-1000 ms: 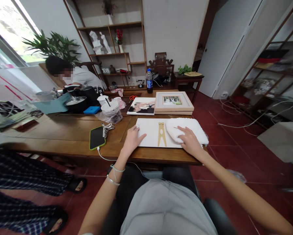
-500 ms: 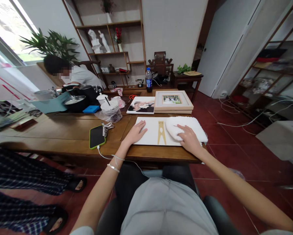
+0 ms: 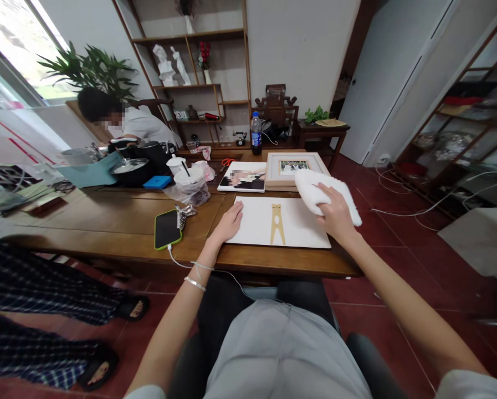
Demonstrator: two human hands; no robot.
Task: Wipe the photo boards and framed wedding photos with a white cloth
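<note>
A white rectangular board [image 3: 256, 221] lies flat near the table's front edge. On it is a tan figure [image 3: 277, 219] with two long legs and a hole in the middle; whether it is printed or a loose piece I cannot tell. My left hand [image 3: 229, 223] rests on the board's left edge, fingers stretched out, thumb hidden. My right hand [image 3: 335, 213] grips a fluffy white cloth [image 3: 314, 188], raised above the board's right end, partly in front of a framed picture [image 3: 275, 166].
Left on the wooden table [image 3: 127, 224] lies a phone [image 3: 168, 228] with a cable hanging over the edge. Behind are a lidded cup [image 3: 189, 183], a photo panel [image 3: 244, 176] and a bottle [image 3: 256, 133]. Another person [image 3: 140, 127] bends over at the far left; checked trousers [image 3: 44, 282] stand nearby.
My right hand has lifted the white cloth off the board, up and to the right, baring its right end. The left hand's fingers have drawn closer together at the left edge.
</note>
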